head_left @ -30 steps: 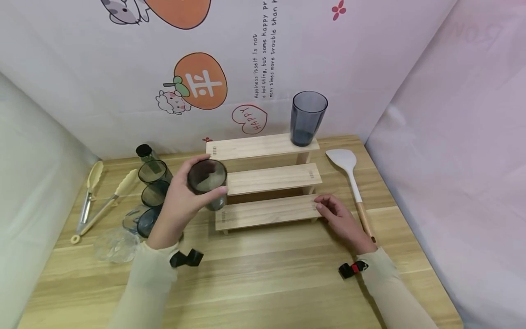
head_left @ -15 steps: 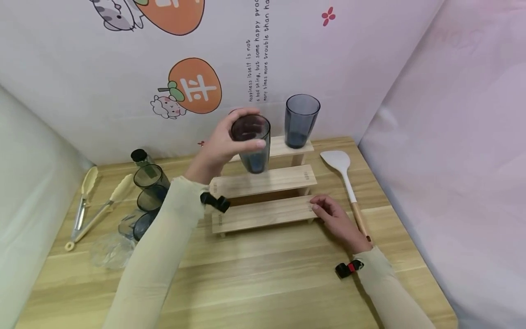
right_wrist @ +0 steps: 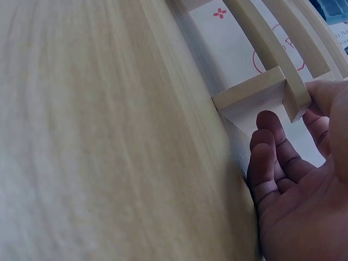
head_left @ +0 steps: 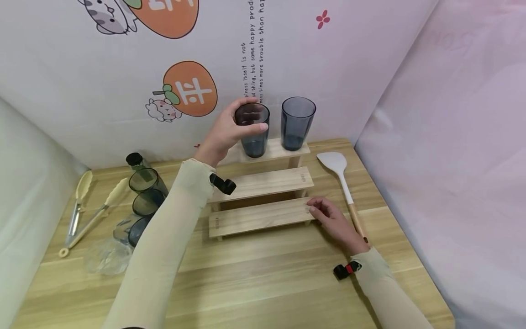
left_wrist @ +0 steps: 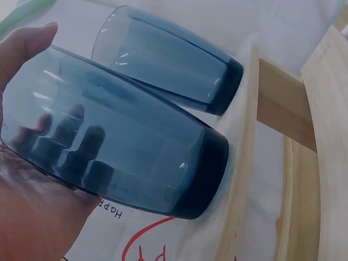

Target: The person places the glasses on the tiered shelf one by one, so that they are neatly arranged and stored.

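Observation:
My left hand (head_left: 230,132) grips a blue-grey drinking glass (left_wrist: 119,136) round its upper part, thumb on the near side and fingers behind. The glass is upright, its base right at the top step of a three-step wooden rack (head_left: 263,214). To its right on that step stands a second, matching glass (head_left: 297,123); in the left wrist view the two overlap. My right hand (head_left: 334,224) holds the right end of the rack's lowest step with thumb and index finger. Its other fingers curl loosely beside the step's leg in the right wrist view.
Several dark and clear glasses (head_left: 144,180) stand at the left, partly behind my left sleeve, with a black-capped jar (head_left: 137,161) behind them. Tongs (head_left: 78,219) lie farther left. A white spatula (head_left: 339,167) with a wooden handle lies right of the rack. Printed cloth hangs behind.
My left hand has carried the glass rightward and back from the rack's left end, then lowered it to the top step beside the other glass. The right hand keeps its place on the rack.

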Motion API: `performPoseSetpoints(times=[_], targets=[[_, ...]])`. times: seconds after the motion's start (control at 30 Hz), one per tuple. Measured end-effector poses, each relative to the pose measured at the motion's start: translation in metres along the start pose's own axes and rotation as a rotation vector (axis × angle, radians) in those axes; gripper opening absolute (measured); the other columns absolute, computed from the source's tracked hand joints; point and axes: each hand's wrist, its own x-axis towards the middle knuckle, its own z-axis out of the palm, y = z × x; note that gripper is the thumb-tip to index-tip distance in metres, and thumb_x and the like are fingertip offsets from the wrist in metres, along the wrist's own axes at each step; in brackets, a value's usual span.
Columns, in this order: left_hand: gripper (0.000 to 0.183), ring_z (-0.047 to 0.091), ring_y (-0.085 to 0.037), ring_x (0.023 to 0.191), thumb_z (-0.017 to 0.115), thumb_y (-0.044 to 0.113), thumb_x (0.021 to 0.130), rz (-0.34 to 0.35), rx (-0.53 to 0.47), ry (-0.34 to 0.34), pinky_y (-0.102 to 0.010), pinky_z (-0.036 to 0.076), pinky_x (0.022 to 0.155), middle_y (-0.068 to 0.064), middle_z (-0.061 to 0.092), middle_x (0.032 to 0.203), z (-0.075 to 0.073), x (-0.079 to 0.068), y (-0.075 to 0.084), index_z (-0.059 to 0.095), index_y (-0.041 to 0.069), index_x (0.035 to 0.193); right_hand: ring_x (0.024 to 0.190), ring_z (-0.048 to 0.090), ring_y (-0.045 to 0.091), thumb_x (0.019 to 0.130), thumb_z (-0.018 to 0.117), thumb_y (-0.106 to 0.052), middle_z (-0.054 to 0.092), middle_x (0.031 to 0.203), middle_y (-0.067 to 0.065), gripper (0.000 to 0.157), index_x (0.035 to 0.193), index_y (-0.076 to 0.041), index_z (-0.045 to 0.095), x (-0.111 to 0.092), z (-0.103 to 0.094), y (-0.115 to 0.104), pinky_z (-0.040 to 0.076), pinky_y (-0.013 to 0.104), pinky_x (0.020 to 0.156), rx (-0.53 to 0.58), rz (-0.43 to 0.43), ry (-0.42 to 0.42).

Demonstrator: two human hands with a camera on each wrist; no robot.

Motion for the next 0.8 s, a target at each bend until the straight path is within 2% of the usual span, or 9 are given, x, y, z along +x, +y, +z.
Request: performPoseSetpoints(times=[0.27,0.4,0.5,0.63,0.7,0.8], targets=[[0.072,0.054,-0.026,0.125,0.085,0.013,0.084,-0.010,-0.003,0.016,-0.035,0.048,0.100,-0.006,0.057,0.138,0.003,0.008,-0.009,0.050,0.017,0.146,0.099,0.054,0.020,0.108,0.053,-0.020,0.059,0.120,0.015,0.027,0.130,-0.004,0.057,0.008,0.002,0.036,0.049,0.034,0.077,0.029,0.010,0.013],[0.077,0.052,-0.024,0.127,0.084,0.011,0.084,0.000,-0.023,0.021,-0.035,0.045,0.103,-0.006,0.054,0.141,0.003,0.008,-0.011,0.044,0.016,0.149,0.100,0.055,0.022,0.108,0.053,-0.024,0.059,0.120,0.015,0.028,0.129,-0.006,0.058,0.009,0.002,0.039,0.048,0.031,0.078,0.029,0.000,0.017],[0.085,0.045,-0.021,0.134,0.084,0.023,0.085,0.004,0.016,0.053,-0.034,0.039,0.109,-0.003,0.046,0.149,0.001,0.001,-0.011,0.035,0.020,0.154,0.101,0.055,0.022,0.108,0.054,-0.024,0.060,0.120,0.014,0.028,0.128,-0.006,0.059,0.009,0.003,0.040,0.049,0.030,0.078,0.032,-0.013,0.019],[0.094,0.033,-0.014,0.142,0.081,0.047,0.085,0.050,0.163,0.160,-0.030,0.028,0.115,0.000,0.031,0.159,-0.005,-0.026,-0.011,0.026,0.024,0.157,0.104,0.056,0.023,0.108,0.053,-0.021,0.060,0.123,0.016,0.028,0.128,-0.003,0.059,0.009,0.004,0.040,0.049,0.032,0.080,0.038,-0.037,0.015],[0.090,0.030,-0.014,0.144,0.078,0.044,0.089,0.086,0.219,0.235,-0.030,0.024,0.117,-0.002,0.028,0.160,-0.008,-0.046,-0.013,0.025,0.020,0.157,0.105,0.056,0.023,0.108,0.052,-0.020,0.059,0.125,0.016,0.028,0.129,-0.003,0.058,0.009,0.003,0.039,0.049,0.033,0.081,0.040,-0.040,0.012],[0.076,0.033,-0.017,0.143,0.075,0.029,0.094,0.114,0.308,0.342,-0.033,0.025,0.117,-0.004,0.034,0.156,-0.012,-0.086,-0.019,0.032,0.012,0.155,0.104,0.056,0.022,0.108,0.052,-0.023,0.059,0.125,0.015,0.028,0.129,-0.004,0.059,0.008,0.002,0.038,0.049,0.032,0.080,0.031,-0.024,0.013]])
